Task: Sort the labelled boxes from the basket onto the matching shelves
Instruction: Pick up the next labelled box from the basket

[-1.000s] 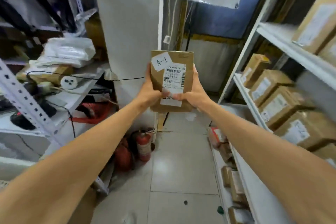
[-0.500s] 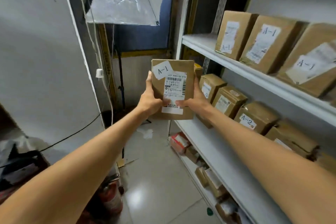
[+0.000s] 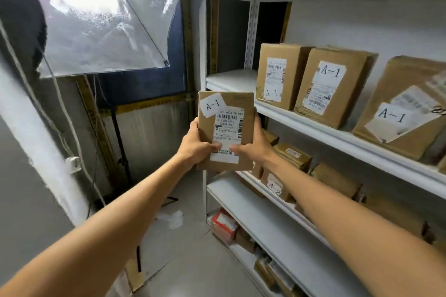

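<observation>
hands: left hand [image 3: 193, 146] and right hand [image 3: 253, 144] both grip the box's lower half, thumbs on the front label, fingers round the sides. Solid two-handed hold.
box: brown A-1 carton [image 3: 225, 128], upright, in the air just in front of the A-1 shelf [image 3: 231, 78] at its left front corner. Not resting on it yet.
what changed: a second ago the rack is off to the right. Now it's straight ahead, and the carton's top edge sits about level with that shelf's front edge. Same grip throughout.
meaning: I'd say the match is found and only the slide-in is left.
free spot: the bare left end of the shelf.
in the way: the rack's front post [image 3: 204, 55] by the carton's left edge, and the nearest shelved A-1 box [image 3: 280, 75] bordering the gap, so a slightly tight fit.
wrong shelf: A-2 box [image 3: 275, 183] one level down, near the right wrist.
further off: softbox [image 3: 103, 19] up left, well apart.
basket: not in view.
</observation>
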Available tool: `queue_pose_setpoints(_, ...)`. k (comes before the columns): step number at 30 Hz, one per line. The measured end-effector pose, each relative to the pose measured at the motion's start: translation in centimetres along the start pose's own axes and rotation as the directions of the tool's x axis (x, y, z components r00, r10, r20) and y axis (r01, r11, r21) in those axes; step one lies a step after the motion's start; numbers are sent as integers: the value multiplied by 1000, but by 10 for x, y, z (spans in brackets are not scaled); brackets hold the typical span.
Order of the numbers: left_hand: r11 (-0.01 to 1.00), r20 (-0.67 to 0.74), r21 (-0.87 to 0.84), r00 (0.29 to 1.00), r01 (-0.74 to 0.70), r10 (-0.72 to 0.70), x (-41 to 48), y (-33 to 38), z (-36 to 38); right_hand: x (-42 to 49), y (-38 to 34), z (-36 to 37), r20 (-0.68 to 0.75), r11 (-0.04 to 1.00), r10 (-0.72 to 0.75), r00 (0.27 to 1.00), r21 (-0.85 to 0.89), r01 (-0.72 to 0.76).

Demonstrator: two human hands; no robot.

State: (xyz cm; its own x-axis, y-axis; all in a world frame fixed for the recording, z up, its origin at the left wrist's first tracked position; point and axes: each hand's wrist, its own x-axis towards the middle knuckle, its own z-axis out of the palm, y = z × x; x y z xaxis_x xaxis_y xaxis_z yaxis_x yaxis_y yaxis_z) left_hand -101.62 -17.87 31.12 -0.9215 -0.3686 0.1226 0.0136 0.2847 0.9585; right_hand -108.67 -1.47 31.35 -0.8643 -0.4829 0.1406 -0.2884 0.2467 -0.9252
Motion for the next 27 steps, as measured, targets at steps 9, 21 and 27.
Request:
queue_pose_setpoints(9, 992, -85, -42, 989, -123, 119, 109, 20, -21, 110, -27, -7, -106, 997, -71, 992, 16, 73)
queue_pose_setpoints(21, 973, -22, -35, 973, -230, 230, 254, 56, -30, 218, -66, -22, -347, 985, -151, 926, -130, 112)
queue_pose_setpoints(27, 965, 49, 51, 966, -256, 253, 320, 48, -24, 261, -61, -15, -430, 985, -33, 902, -165, -42)
